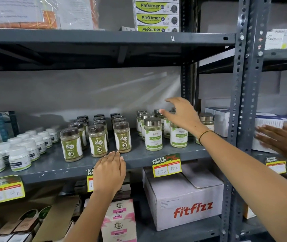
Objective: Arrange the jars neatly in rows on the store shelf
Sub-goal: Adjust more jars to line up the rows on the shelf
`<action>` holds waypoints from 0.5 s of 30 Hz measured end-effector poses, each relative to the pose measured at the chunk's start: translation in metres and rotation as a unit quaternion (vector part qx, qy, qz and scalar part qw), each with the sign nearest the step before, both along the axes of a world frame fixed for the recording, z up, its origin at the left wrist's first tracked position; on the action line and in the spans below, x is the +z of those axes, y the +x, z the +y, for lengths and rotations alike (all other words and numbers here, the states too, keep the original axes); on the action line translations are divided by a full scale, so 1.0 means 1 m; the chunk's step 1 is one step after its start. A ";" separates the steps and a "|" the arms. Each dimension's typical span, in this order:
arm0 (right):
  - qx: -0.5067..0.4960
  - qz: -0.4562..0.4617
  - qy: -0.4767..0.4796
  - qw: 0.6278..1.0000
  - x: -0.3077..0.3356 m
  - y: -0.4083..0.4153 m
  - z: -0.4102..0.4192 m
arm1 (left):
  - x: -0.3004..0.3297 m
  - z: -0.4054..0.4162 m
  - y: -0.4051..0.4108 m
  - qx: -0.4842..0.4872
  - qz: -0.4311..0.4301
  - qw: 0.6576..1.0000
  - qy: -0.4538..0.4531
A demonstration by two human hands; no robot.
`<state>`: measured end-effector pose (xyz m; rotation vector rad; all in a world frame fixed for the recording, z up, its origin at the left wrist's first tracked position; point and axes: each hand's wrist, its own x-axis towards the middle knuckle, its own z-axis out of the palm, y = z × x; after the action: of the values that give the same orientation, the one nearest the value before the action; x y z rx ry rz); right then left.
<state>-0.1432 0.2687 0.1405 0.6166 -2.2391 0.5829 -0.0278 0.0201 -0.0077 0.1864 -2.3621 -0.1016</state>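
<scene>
1. This is a shop, or its stockroom: a grey slotted-steel shelf point(156, 159) carries goods in several tiers.
2. On the front edge of that shelf hang yellow "Super Market" price tags point(166, 165), one with handwritten prices.
3. On the shelf stand many alike jars with printed labels point(153, 133), set in rows.
4. Above the shelf lies a stack of identical "Fleximer" boxes point(156, 17).
5. Below the shelf sits a white "fitfizz" carton point(188, 203).
</scene>
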 end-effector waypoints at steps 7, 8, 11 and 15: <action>0.135 -0.035 0.135 0.981 0.006 0.026 -0.097 | 0.001 0.000 0.000 0.003 -0.001 1.000 -0.005; 0.137 -0.055 0.162 0.976 0.005 0.026 -0.108 | 0.001 0.001 0.000 0.002 0.000 1.000 -0.007; 0.128 -0.108 0.208 0.964 0.001 0.021 -0.130 | 0.002 0.000 0.001 0.002 0.000 1.000 -0.012; 0.119 -0.144 0.219 0.958 -0.002 0.015 -0.142 | 0.003 0.001 0.001 -0.002 0.000 1.000 -0.008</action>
<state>-0.1277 0.1272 0.1389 1.0959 -2.6147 0.3000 -0.0268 0.0207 -0.0051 0.1735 -2.3636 -0.0860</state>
